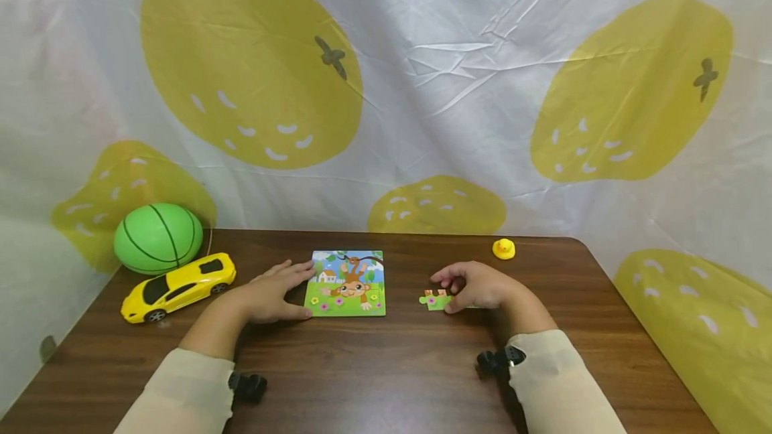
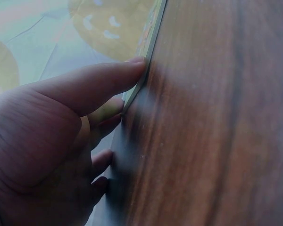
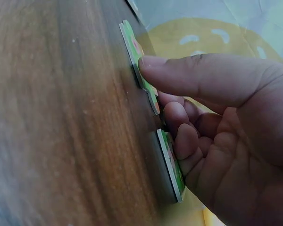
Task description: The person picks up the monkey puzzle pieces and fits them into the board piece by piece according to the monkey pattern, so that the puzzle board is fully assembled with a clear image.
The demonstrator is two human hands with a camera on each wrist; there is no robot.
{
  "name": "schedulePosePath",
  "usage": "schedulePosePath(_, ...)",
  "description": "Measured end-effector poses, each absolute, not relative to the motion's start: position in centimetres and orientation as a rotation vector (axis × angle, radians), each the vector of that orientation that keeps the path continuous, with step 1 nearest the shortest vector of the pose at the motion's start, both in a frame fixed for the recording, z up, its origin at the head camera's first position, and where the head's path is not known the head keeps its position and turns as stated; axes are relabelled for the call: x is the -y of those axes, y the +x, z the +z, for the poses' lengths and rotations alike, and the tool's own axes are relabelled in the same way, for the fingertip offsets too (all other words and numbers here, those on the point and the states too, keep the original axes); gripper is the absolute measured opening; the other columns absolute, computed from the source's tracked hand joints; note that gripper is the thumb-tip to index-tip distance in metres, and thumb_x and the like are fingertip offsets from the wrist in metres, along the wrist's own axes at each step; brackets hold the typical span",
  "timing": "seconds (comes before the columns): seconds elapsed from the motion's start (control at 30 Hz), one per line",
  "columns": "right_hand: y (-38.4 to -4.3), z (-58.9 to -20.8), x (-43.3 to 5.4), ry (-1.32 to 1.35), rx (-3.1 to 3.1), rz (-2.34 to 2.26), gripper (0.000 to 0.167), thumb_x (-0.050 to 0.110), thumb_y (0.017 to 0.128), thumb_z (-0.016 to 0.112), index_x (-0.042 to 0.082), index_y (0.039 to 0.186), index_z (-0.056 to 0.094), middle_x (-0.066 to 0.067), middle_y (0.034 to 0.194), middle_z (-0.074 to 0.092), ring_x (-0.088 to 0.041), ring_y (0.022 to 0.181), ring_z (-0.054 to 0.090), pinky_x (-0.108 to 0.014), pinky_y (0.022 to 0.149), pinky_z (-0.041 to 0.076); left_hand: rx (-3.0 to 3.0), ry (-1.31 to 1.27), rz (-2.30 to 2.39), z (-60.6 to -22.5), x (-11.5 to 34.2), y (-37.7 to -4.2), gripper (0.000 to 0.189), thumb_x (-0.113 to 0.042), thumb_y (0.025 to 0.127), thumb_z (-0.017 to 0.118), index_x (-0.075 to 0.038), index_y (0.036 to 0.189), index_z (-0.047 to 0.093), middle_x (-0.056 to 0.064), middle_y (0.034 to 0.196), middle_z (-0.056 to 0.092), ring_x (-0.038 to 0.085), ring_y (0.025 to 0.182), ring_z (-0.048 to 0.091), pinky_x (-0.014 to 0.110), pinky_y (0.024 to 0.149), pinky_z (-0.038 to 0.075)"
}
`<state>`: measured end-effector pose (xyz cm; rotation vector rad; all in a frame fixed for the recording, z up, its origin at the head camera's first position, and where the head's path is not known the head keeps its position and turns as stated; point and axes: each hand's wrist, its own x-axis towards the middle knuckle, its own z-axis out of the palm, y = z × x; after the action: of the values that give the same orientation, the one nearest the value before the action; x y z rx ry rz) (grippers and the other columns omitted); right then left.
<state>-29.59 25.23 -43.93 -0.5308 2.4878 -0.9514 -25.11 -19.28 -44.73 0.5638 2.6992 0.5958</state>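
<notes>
A square picture board with a cartoon monkey lies on the brown table. My left hand touches its left side, thumb at the near corner and fingers farther up; the left wrist view shows the thumb against the board's thin edge. To the board's right, my right hand pinches a green jigsaw puzzle piece with pink flowers. In the right wrist view the thumb presses this piece while the other fingers curl. A second green puzzle piece lies beside those curled fingers, mostly hidden in the head view.
A yellow toy car stands left of my left hand, before a green ball. Toward the back right sits a small yellow rubber duck. A white cloth with yellow fruit shapes hangs behind the table.
</notes>
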Motion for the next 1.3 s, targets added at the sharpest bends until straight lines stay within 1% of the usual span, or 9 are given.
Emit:
schedulePosePath(0.33, -29.5, -43.9, -24.7, -0.514, -2.539, -0.913, 0.053, 0.006, 0.077, 0.094, 0.013, 0.126, 0.078, -0.002, 0.108, 0.073, -0.019, 0.099, 0.06, -0.031, 0.089, 0.053, -2.704, 0.566, 0.592, -44.6, 19.3, -25.0, 0.093, -0.059, 0.093, 0.076, -0.019, 0.168, 0.038, 0.005, 0.18, 0.027, 0.047, 0.167, 0.013, 0.079, 0.127, 0.015)
schedulePosePath(0.63, -29.0, -43.6, -24.3, -0.523, -2.607, -0.871, 0.044, 0.0, 0.076, 0.092, 0.015, 0.116, 0.081, -0.001, 0.104, 0.073, -0.016, 0.094, 0.064, -0.03, 0.084, 0.057, -2.712, 0.58, 0.603, -44.7, 19.3, -24.9, 0.092, -0.057, 0.093, 0.076, -0.017, 0.167, 0.04, 0.005, 0.179, 0.028, 0.047, 0.167, 0.015, 0.077, 0.128, 0.016)
schedulePosePath(0.73, -28.9, -43.5, -24.2, -0.523, -2.618, -0.861, 0.04, -0.002, 0.078, 0.089, 0.016, 0.113, 0.081, 0.0, 0.1, 0.074, -0.016, 0.091, 0.064, -0.03, 0.08, 0.057, -2.712, 0.578, 0.606, -44.7, 19.3, -24.9, 0.092, -0.057, 0.093, 0.077, -0.018, 0.167, 0.04, 0.005, 0.179, 0.028, 0.047, 0.167, 0.015, 0.077, 0.128, 0.016)
schedulePosePath(0.83, -28.8, -43.3, -24.1, -0.527, -2.605, -0.888, 0.034, -0.002, 0.082, 0.085, 0.015, 0.112, 0.081, 0.001, 0.095, 0.074, -0.016, 0.087, 0.063, -0.03, 0.074, 0.056, -2.712, 0.577, 0.606, -44.6, 19.2, -24.8, 0.092, -0.057, 0.093, 0.076, -0.018, 0.167, 0.04, 0.005, 0.179, 0.028, 0.047, 0.167, 0.015, 0.077, 0.128, 0.016)
schedulePosePath(0.97, -28.7, -43.0, -23.9, -0.553, -2.585, -0.918, 0.025, 0.004, 0.091, 0.08, 0.017, 0.112, 0.081, 0.002, 0.092, 0.073, -0.015, 0.084, 0.062, -0.029, 0.069, 0.054, -2.712, 0.577, 0.61, -44.6, 19.2, -24.8, 0.092, -0.057, 0.093, 0.077, -0.018, 0.167, 0.04, 0.004, 0.179, 0.028, 0.046, 0.167, 0.014, 0.077, 0.128, 0.016)
schedulePosePath(1.07, -28.5, -42.8, -23.6, -0.595, -2.566, -0.935, 0.021, 0.01, 0.095, 0.078, 0.019, 0.114, 0.081, 0.003, 0.092, 0.074, -0.014, 0.081, 0.06, -0.027, 0.067, 0.051, -2.709, 0.582, 0.611, -44.6, 19.2, -24.9, 0.092, -0.057, 0.093, 0.076, -0.017, 0.167, 0.04, 0.005, 0.179, 0.028, 0.047, 0.167, 0.014, 0.077, 0.128, 0.016)
schedulePosePath(1.17, -28.4, -42.6, -22.8, -0.634, -2.525, -0.985, 0.02, 0.014, 0.097, 0.078, 0.02, 0.116, 0.081, 0.003, 0.094, 0.076, -0.013, 0.08, 0.06, -0.026, 0.066, 0.051, -2.707, 0.579, 0.609, -44.6, 19.3, -24.9, 0.092, -0.057, 0.093, 0.076, -0.018, 0.168, 0.039, 0.005, 0.18, 0.027, 0.047, 0.167, 0.013, 0.077, 0.128, 0.015)
schedulePosePath(1.3, -28.1, -42.2, -21.1, -0.683, -2.505, -1.027, 0.019, 0.017, 0.098, 0.077, 0.021, 0.116, 0.081, 0.005, 0.099, 0.079, -0.012, 0.086, 0.062, -0.026, 0.074, 0.053, -2.708, 0.576, 0.605, -44.7, 19.3, -24.9, 0.092, -0.058, 0.093, 0.076, -0.018, 0.168, 0.038, 0.005, 0.18, 0.027, 0.046, 0.167, 0.013, 0.078, 0.128, 0.015)
